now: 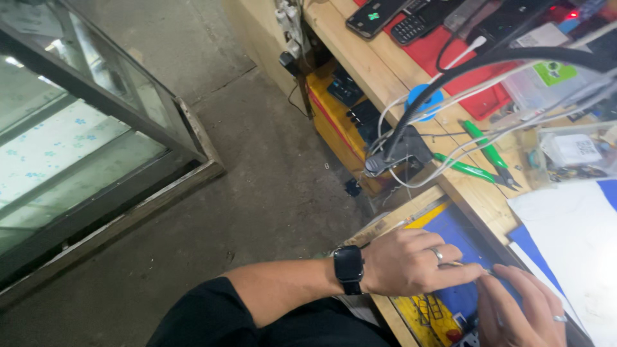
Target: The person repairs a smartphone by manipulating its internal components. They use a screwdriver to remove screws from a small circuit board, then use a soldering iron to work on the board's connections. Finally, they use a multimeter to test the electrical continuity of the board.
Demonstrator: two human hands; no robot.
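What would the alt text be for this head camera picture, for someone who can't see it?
Two bare hands meet over a blue mat at a wooden workbench: the left hand, with a ring and a black wristwatch, pinches a thin tool beside the right hand. Green-handled pliers, white cables and phones lie further along the bench.

— How did the left hand (411, 260) sit?

— Its forearm came in bare from the lower left under a rolled black sleeve, a black watch on the wrist. The hand lay back up, a ring on one finger, fingers stretched right and pinched together at their tips.

— And the right hand (524, 308)?

— It rose from the bottom edge, also ringed, fingers curled and angled up-left. Its fingertips met those of the left, the two hands touching there.
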